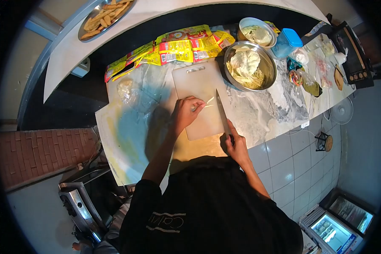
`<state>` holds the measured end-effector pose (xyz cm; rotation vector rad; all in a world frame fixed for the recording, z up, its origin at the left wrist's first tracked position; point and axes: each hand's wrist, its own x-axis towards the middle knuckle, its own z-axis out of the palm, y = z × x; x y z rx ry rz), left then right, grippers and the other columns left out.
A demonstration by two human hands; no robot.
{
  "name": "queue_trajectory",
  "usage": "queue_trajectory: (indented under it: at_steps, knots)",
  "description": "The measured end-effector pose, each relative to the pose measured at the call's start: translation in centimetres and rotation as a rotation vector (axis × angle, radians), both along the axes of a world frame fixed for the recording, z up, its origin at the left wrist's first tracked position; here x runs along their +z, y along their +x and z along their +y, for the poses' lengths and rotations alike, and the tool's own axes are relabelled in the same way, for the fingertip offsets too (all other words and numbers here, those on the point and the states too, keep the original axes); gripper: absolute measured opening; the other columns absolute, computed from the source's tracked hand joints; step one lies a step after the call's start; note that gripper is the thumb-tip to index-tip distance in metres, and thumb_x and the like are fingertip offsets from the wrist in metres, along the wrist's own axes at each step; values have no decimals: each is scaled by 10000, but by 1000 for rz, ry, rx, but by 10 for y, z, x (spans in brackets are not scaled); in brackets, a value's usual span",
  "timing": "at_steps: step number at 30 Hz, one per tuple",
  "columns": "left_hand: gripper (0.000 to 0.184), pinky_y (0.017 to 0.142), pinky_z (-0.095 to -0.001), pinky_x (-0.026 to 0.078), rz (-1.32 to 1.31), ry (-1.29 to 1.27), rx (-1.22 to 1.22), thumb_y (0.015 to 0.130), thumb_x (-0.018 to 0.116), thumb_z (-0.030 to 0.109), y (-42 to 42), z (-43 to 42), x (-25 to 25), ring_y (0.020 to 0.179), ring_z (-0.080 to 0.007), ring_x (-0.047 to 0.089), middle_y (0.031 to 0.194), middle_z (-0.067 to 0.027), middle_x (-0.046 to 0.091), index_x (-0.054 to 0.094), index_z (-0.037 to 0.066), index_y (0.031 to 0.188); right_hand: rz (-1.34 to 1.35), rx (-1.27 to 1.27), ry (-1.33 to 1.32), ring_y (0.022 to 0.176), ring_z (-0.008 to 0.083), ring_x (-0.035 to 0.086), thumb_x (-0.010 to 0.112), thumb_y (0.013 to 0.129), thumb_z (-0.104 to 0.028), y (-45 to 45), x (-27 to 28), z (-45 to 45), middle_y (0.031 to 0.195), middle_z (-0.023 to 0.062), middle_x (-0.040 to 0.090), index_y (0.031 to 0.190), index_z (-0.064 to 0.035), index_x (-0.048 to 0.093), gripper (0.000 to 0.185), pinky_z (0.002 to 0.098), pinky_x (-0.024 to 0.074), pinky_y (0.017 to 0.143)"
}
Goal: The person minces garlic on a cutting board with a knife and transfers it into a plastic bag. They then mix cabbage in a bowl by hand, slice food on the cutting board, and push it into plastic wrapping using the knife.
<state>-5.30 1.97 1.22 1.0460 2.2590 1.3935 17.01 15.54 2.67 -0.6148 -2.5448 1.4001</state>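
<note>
Left fingers (198, 101) pinch strips (211, 100), narrowly clear of knife (220, 107).

Yellow and red packets (175, 49) lie overlapping along the far side of the worktop (262, 112); a clear plastic bag (127, 92) rests on its left part; a blue plastic container (288, 40) stands toward the right, with small bags (312, 87) beyond it and a black appliance (354, 59) with knobs at the far end; on the raised ledge (156, 12), an oval metal tray (97, 9) holds golden-brown strips (103, 20); a round stool (324, 142) stands on the tiled floor (300, 169); a lit glass cabinet (332, 228) fills the lower right corner; a brick-patterned panel (51, 152) rises at left, above a steel-fronted appliance (82, 211).
</note>
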Motion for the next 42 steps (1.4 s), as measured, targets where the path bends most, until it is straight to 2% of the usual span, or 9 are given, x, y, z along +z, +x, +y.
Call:
queue_trajectory:
  at_steps: [7, 10, 12, 24, 30, 32, 35, 38, 42]
  knots:
    - [110, 722, -296, 543, -79, 153, 156, 910, 702, 98, -22, -8, 0, 763, -147, 675, 863, -90, 714, 687, -7, 938, -10, 15, -14, 519, 171, 459, 535, 875, 32, -16, 20, 22, 605, 114, 501, 1531, -139, 374, 696, 300, 441, 563]
    - [118, 725, -293, 553, -259, 293, 117, 963, 646, 104, -27, -13, -6, 782, -133, 675, 849, -80, 688, 613, -9, 970, -188, 59, -65, 625, 365, 626, 534, 861, 30, -20, 27, 26, 807, 275, 639, 1522, -105, 362, 696, 409, 509, 652]
    - [122, 736, -297, 562, -330, 329, 42, 992, 607, 105, -23, -14, -9, 811, -129, 674, 852, -83, 676, 570, -12, 996, -12, 56, -76, 513, 148, 452, 547, 869, 27, -22, 22, 21, 604, 101, 504, 1534, -129, 364, 708, 289, 426, 538]
    - [248, 865, -460, 592, -1004, 657, 459, 1049, 505, 283, 30, 15, -26, 925, -266, 657, 1099, -146, 595, 459, 76, 1177, 0, -2, -188, 518, 154, 488, 551, 865, 29, -27, 16, -2, 596, 91, 513, 1518, -92, 377, 686, 300, 439, 547]
    - [190, 727, -352, 606, -635, 528, 661, 993, 623, 207, 23, -20, -18, 786, -150, 640, 871, -56, 602, 558, 28, 995, 57, 75, -105, 495, 204, 524, 559, 859, 17, -36, 4, -1, 596, 127, 529, 1523, -91, 361, 701, 326, 449, 537]
    - [156, 621, -300, 566, -501, 56, 519, 919, 697, 121, 23, -30, -31, 691, -129, 626, 750, -35, 600, 581, 20, 946, 26, 84, -67, 503, 271, 561, 565, 857, 9, -39, 1, -2, 610, 163, 551, 1523, -94, 357, 705, 356, 462, 543]
    - [189, 555, -286, 514, -253, 163, 593, 843, 752, 60, 33, -14, -61, 636, -136, 615, 706, -51, 604, 588, 28, 932, 32, 114, -35, 520, 325, 579, 557, 861, 4, -39, -3, -4, 622, 190, 568, 1513, -96, 372, 685, 382, 471, 551]
    - [213, 558, -305, 514, -126, 105, 604, 813, 751, 12, 41, -2, -40, 632, -184, 626, 778, -107, 620, 594, 16, 957, -71, 195, -68, 685, 449, 649, 550, 867, -14, -36, 5, -7, 765, 250, 649, 1531, -106, 299, 717, 486, 521, 634]
    - [206, 570, -336, 522, 120, 90, 591, 821, 741, 27, 46, 5, -27, 622, -237, 634, 839, -140, 617, 600, -1, 968, -102, 231, -158, 692, 430, 659, 538, 881, -9, -30, 7, -18, 793, 242, 653, 1541, -112, 264, 723, 473, 526, 662]
